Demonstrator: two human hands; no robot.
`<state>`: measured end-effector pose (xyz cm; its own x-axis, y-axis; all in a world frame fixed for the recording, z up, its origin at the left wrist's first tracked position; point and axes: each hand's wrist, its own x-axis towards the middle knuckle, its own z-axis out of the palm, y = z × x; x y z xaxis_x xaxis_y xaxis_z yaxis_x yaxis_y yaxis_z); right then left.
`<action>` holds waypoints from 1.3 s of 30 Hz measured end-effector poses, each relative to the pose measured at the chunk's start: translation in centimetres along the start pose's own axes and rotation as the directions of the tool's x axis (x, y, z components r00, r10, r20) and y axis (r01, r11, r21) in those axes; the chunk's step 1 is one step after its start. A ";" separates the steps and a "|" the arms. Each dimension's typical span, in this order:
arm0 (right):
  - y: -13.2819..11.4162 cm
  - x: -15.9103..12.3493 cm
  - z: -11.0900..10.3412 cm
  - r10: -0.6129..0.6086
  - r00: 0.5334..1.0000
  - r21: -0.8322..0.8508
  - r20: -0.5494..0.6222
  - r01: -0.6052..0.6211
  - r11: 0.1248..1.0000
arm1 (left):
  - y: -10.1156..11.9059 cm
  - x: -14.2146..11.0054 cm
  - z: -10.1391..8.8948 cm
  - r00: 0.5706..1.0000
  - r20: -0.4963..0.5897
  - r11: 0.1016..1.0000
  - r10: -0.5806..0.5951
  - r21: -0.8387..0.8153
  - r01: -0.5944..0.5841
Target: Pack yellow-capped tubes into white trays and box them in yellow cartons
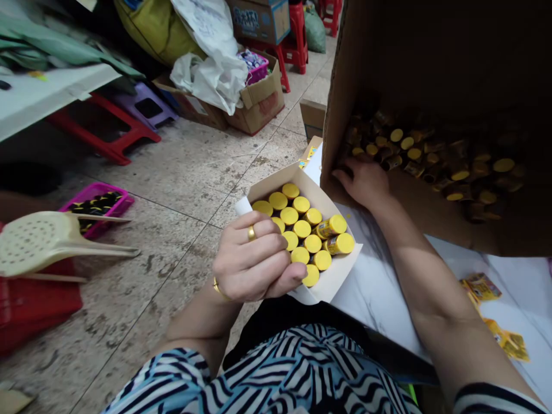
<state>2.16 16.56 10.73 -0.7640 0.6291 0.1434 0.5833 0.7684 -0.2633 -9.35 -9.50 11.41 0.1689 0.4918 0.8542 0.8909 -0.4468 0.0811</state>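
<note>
A small open carton [297, 178] stands in front of me at the table edge, filled with upright small tubs with yellow lids [302, 230]. Two tubs at its right side lean outward. My left hand [259, 259] is over the carton's left side, fingers curled and closed; what lies in its palm is hidden. My right hand [366, 181] reaches into a large cardboard box [334, 115] lying with its opening toward me. Its thumb and fingers are apart, beside loose yellow-lidded tubs [414, 154] heaped inside; the fingertips are partly in shadow.
Yellow printed packets [509, 342] lie on the white marbled table [366, 276] at right. On the floor at left are a magenta basket [129, 201] and a cream plastic stool [34, 241]. Cardboard boxes [259, 109] and red stools [295, 40] stand farther back.
</note>
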 end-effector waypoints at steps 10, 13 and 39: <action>2.1 -0.2 -3.6 0.069 0.996 0.163 0.054 -0.077 0.984 | -0.3 0.6 0.6 1.000 -0.016 1.000 0.011 0.000 -0.011; -0.2 -2.0 -6.1 -0.213 0.976 0.493 0.053 0.160 0.855 | -0.3 0.7 0.5 1.000 0.008 1.000 0.021 0.004 -0.021; 8.0 1.5 -2.0 0.367 0.930 0.010 0.022 -0.367 0.930 | -0.4 0.8 0.7 1.000 -0.006 1.000 0.005 -0.006 -0.005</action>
<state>6.26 23.89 10.76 -0.5028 0.8642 0.0157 0.8201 0.4827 -0.3073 -9.27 -8.43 11.70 0.1711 0.4850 0.8576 0.8874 -0.4541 0.0798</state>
